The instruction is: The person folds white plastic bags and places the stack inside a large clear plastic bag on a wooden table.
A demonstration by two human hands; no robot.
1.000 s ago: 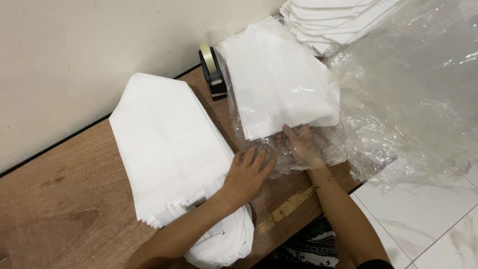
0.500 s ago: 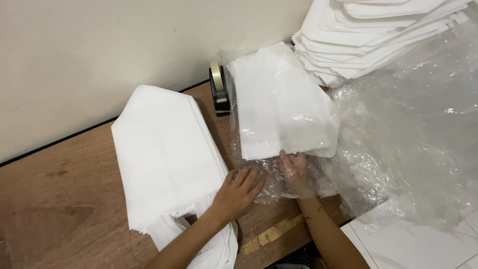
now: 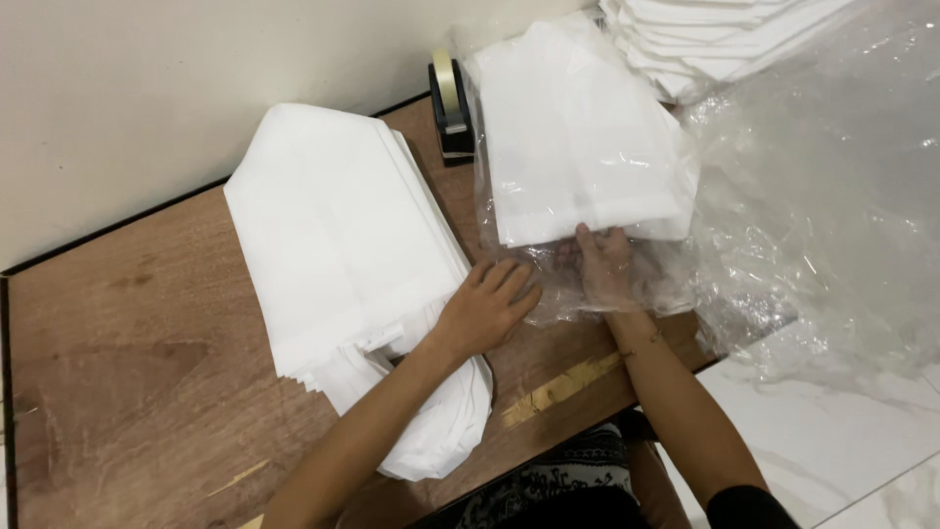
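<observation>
My right hand (image 3: 605, 263) is inside a clear plastic bag (image 3: 548, 284), its fingers against the near edge of a folded white cloth (image 3: 578, 147) that lies in the bag. Whether it grips the cloth I cannot tell. My left hand (image 3: 487, 309) lies flat with fingers spread on the bag's open edge, right beside a stack of folded white cloths (image 3: 343, 255) on the wooden table (image 3: 127, 372).
A tape dispenser (image 3: 450, 98) stands by the wall behind the bag. Another pile of folded white cloths (image 3: 725, 39) sits at the top right. Crumpled clear plastic sheeting (image 3: 832, 206) spreads over the right side, above a white tiled floor (image 3: 842, 441).
Both hands have shifted slightly toward the bagged cloth, and the view has moved a little. The right hand stays inside the bag.
</observation>
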